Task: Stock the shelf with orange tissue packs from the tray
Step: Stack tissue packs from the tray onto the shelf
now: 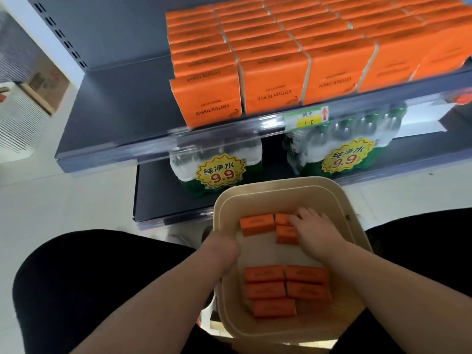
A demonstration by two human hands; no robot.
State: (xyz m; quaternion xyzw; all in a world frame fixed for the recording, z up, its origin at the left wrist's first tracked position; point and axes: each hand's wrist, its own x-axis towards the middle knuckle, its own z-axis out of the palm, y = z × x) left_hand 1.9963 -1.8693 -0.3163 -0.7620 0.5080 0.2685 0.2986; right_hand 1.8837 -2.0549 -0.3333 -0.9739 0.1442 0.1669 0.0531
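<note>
A beige tray [339, 200] rests on my lap below the shelf. Several orange tissue packs lie in it: one loose pack [256, 224] at the far left, two under my right hand, and a cluster [286, 290] at the near end. My right hand [315, 229] lies flat on the two far packs [286, 233], fingers spread over them. My left hand [221, 247] grips the tray's left rim. The dark shelf [122, 103] above holds rows of orange tissue packs [275, 85] on its right part.
The shelf's left part is bare. A price tag [306, 118] sits on the shelf's front rail. Packs of water bottles [217, 172] stand on the lower shelf behind the tray. My dark-clad knees flank the tray; pale floor lies to the left.
</note>
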